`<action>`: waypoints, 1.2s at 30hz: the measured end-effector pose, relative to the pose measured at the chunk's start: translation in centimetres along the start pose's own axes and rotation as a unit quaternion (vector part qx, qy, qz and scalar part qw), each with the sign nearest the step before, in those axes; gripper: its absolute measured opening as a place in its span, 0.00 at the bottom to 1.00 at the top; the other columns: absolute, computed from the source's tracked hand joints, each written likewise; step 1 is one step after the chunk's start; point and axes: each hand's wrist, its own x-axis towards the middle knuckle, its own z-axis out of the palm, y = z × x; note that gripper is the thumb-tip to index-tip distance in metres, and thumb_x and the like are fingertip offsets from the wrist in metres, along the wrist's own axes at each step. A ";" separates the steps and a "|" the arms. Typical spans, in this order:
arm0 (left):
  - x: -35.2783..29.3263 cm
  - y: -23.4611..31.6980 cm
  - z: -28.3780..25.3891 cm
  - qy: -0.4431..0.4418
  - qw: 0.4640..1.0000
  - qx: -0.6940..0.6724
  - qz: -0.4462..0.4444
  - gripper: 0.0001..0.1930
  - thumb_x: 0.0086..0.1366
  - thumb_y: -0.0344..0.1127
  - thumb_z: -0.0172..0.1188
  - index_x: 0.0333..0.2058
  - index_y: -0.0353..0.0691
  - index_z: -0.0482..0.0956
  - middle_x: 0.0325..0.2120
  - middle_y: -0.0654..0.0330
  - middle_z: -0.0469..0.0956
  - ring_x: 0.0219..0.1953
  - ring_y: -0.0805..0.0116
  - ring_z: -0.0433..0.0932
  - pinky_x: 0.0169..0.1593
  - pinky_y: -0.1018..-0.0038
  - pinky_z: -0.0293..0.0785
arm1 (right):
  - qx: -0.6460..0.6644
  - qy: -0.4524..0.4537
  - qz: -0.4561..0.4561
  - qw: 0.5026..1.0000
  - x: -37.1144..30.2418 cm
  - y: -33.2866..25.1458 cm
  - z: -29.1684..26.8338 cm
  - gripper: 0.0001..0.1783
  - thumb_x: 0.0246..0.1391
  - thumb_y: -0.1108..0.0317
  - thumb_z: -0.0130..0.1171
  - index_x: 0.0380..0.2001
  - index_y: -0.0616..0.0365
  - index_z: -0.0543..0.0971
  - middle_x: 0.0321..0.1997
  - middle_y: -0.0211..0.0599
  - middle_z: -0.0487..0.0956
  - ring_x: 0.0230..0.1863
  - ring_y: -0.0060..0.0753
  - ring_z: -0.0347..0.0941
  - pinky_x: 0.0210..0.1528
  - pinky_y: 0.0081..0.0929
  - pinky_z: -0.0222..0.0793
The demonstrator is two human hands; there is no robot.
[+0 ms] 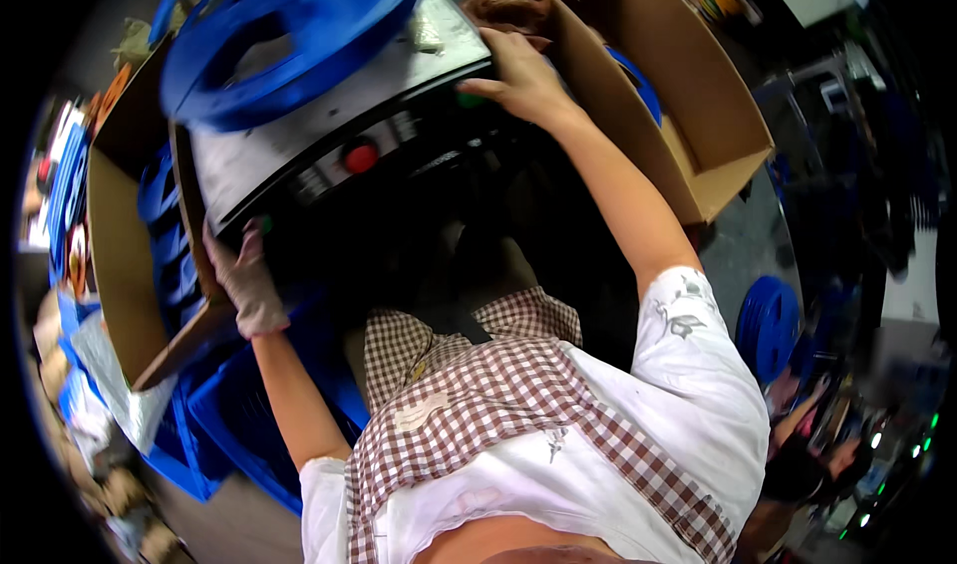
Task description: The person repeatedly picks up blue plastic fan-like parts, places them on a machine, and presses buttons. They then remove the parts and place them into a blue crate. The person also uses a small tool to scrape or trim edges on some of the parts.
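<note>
A large blue plastic reel [299, 91] lies on the pale worktop of a bench machine [249, 157]. The machine's dark front panel carries a red button [360, 155] near its middle. My left hand [247, 283], in a light glove, is at the machine's left front corner, thumb and fingers apart beside a small green spot. At the right front corner rests my right hand [526, 78], bare, its fingers stretched over the edge and its thumb by another green spot. Neither hand holds anything. Whether the thumbs press the green spots, I cannot tell.
An open cardboard box [120, 285] with blue reels stands at the left, above blue crates [224, 415]. Another open carton [733, 116] is at the right. More blue reels [768, 320] stand farther right, and a person [797, 469] is at the lower right.
</note>
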 end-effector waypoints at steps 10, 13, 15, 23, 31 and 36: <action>1.4 -4.2 -3.4 0.026 0.993 0.032 -0.112 0.36 0.64 0.31 0.58 0.66 0.37 0.50 0.56 0.50 0.68 0.54 0.59 0.70 0.60 0.64 0.65 | 0.014 0.003 -0.006 1.000 -0.1 0.3 1.1 0.45 0.43 0.40 0.65 0.57 0.61 0.64 0.48 0.52 0.71 0.50 0.55 0.70 0.48 0.46 0.70; 0.5 -2.1 -3.2 0.031 0.991 0.072 -0.111 0.32 0.67 0.38 0.54 0.66 0.39 0.52 0.60 0.50 0.64 0.57 0.56 0.68 0.60 0.63 0.64 | -0.066 -0.124 -0.053 0.989 0.7 -0.6 -5.3 0.39 0.46 0.42 0.64 0.52 0.60 0.71 0.46 0.52 0.75 0.50 0.52 0.72 0.48 0.43 0.71; 0.3 -3.4 -4.9 0.059 0.982 0.159 -0.084 0.30 0.68 0.40 0.50 0.65 0.37 0.54 0.58 0.49 0.65 0.56 0.55 0.68 0.60 0.62 0.65 | 0.007 -0.117 -0.032 0.993 1.4 1.7 -10.4 0.34 0.46 0.42 0.63 0.49 0.56 0.76 0.44 0.47 0.80 0.49 0.45 0.76 0.49 0.37 0.72; 1.2 -6.4 -7.6 -0.031 0.922 0.379 0.070 0.27 0.70 0.47 0.44 0.61 0.35 0.58 0.53 0.49 0.68 0.53 0.57 0.68 0.59 0.62 0.64 | -0.259 -0.185 0.171 0.932 0.2 29.3 -10.0 0.27 0.45 0.47 0.65 0.48 0.49 0.79 0.43 0.40 0.82 0.46 0.44 0.78 0.48 0.41 0.73; -0.1 -7.0 -7.7 0.050 0.967 0.250 -0.016 0.34 0.69 0.56 0.44 0.64 0.35 0.56 0.54 0.49 0.68 0.55 0.58 0.68 0.61 0.62 0.62 | -0.175 -0.262 0.475 0.821 -2.9 34.8 1.5 0.50 0.47 0.29 0.54 0.64 0.56 0.64 0.68 0.42 0.63 0.68 0.46 0.60 0.65 0.40 0.58; 0.0 -5.0 -8.1 0.089 0.959 0.269 0.022 0.38 0.67 0.60 0.45 0.65 0.36 0.56 0.54 0.49 0.71 0.55 0.57 0.70 0.60 0.63 0.62 | -0.151 -0.324 0.451 0.818 -3.5 35.0 5.0 0.60 0.45 0.28 0.54 0.67 0.64 0.52 0.69 0.47 0.59 0.68 0.47 0.58 0.66 0.41 0.57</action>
